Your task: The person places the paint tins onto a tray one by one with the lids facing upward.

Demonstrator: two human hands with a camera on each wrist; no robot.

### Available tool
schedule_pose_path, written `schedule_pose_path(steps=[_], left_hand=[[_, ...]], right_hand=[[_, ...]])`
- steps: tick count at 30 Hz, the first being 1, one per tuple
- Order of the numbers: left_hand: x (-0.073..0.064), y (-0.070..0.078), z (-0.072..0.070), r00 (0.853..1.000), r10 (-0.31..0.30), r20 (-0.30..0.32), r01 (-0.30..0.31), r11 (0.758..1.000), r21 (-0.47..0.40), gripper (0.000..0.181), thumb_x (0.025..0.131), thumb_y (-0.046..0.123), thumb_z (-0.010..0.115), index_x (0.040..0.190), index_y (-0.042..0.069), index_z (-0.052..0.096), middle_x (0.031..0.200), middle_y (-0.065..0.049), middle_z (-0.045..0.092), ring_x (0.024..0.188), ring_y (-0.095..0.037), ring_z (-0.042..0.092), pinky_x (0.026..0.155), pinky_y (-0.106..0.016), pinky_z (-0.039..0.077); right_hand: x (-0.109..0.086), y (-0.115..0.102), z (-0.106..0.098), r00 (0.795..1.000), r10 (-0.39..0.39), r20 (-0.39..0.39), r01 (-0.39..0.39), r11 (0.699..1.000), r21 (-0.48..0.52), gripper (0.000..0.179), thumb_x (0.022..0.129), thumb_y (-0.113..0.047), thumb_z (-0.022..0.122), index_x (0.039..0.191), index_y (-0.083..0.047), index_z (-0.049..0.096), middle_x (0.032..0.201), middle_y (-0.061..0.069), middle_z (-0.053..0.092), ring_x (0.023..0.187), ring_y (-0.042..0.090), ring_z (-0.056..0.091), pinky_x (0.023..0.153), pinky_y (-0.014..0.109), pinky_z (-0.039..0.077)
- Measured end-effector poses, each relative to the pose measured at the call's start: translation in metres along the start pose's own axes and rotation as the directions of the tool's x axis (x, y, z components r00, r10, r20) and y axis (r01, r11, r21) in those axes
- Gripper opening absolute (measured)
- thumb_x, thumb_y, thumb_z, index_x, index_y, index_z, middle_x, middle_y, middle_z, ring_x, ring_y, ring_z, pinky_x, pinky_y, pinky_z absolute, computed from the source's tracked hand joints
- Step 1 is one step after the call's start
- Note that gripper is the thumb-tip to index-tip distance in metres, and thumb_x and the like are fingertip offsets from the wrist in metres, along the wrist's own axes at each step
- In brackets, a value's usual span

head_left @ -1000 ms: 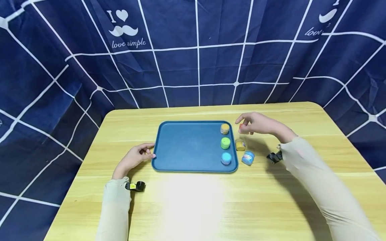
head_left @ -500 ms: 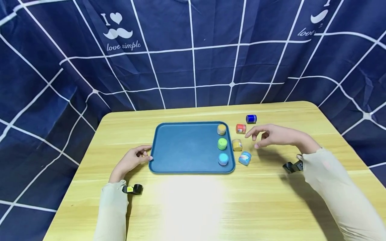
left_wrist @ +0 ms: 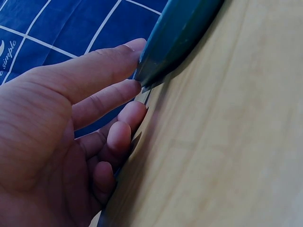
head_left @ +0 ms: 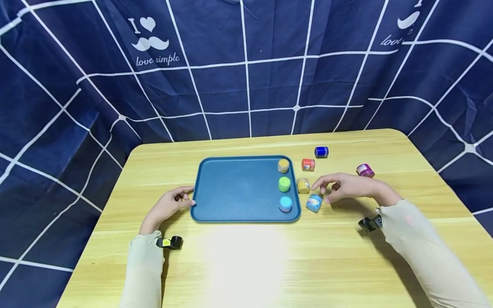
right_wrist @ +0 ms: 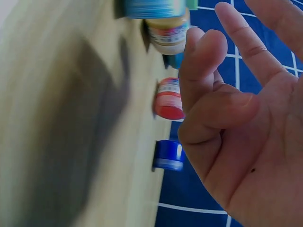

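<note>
My left hand [head_left: 169, 207] is at the left edge of the blue tray [head_left: 239, 188]. In the left wrist view two fingertips touch the tray's rim [left_wrist: 163, 52], while the other fingers bend loosely below it. My right hand [head_left: 346, 187] hovers just right of a light blue jar [head_left: 314, 202] lying on the table, thumb and forefinger apart with nothing between them. Beside that jar lies a yellow jar [head_left: 303, 185], against the tray's right side. Inside the tray, an orange jar [head_left: 283, 165], a green jar [head_left: 284, 184] and a turquoise jar [head_left: 285, 204] stand in a column along the right.
A red jar [head_left: 308, 164] and a dark blue jar [head_left: 321, 152] lie beyond the tray's right side. Farther right, behind my right hand, is a purple jar [head_left: 365, 170]. A dark blue curtain [head_left: 215, 85] with white lines surrounds the wooden table [head_left: 239, 265].
The right hand leaves the red jar by the tray's back right corner, draws back right, then comes forward to the light blue jar. The purple jar comes into sight. The left hand stays put.
</note>
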State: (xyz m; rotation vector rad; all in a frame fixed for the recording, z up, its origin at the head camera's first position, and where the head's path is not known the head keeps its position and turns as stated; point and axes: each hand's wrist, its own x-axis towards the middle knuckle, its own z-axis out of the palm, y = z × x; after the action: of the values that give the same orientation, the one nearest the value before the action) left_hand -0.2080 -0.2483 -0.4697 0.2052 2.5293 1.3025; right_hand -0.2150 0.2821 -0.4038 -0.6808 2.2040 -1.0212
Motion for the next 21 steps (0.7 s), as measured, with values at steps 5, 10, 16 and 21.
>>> schedule_pose_path(steps=[5,10,16,21], left_hand=[[-0.001,0.000,0.000,1.000,-0.001,-0.002,0.001,1.000,-0.005,0.057,0.087,0.027,0.072,0.137,0.006,0.054,0.092,-0.004,0.056,0.077,-0.017,0.046,0.064,-0.023,0.038],[-0.001,0.000,0.001,1.000,0.003,-0.004,-0.003,1.000,-0.006,0.057,0.087,0.027,0.072,0.137,0.006,0.054,0.091,-0.003,0.056,0.077,-0.017,0.046,0.064,-0.022,0.038],[-0.001,0.000,0.001,1.000,0.007,-0.007,-0.007,1.000,-0.002,0.057,0.087,0.026,0.072,0.137,0.006,0.054,0.091,-0.003,0.056,0.076,-0.016,0.046,0.064,-0.022,0.038],[-0.001,0.001,0.001,1.000,0.000,-0.003,0.000,1.000,-0.008,0.057,0.087,0.026,0.072,0.137,0.006,0.053,0.092,-0.004,0.056,0.077,-0.017,0.046,0.064,-0.023,0.038]], right_hand=[[0.004,0.009,0.004,1.000,0.003,0.008,-0.003,1.000,-0.003,0.038,0.087,-0.007,0.068,0.123,-0.003,0.059,0.102,0.016,0.055,0.077,0.013,0.049,0.069,0.023,0.044],[0.006,0.014,0.006,1.000,0.005,0.003,-0.005,1.000,-0.002,0.040,0.086,-0.008,0.069,0.124,-0.002,0.059,0.102,0.015,0.055,0.080,0.013,0.050,0.069,0.023,0.044],[0.009,0.017,0.006,0.999,0.046,0.016,-0.046,0.999,0.019,0.044,0.085,-0.009,0.070,0.127,-0.002,0.058,0.102,0.012,0.055,0.082,0.014,0.049,0.068,0.023,0.043],[0.010,0.019,0.007,0.997,0.074,0.035,-0.075,0.996,0.048,0.046,0.084,-0.010,0.071,0.128,-0.002,0.057,0.102,0.013,0.054,0.084,0.015,0.050,0.067,0.022,0.045]])
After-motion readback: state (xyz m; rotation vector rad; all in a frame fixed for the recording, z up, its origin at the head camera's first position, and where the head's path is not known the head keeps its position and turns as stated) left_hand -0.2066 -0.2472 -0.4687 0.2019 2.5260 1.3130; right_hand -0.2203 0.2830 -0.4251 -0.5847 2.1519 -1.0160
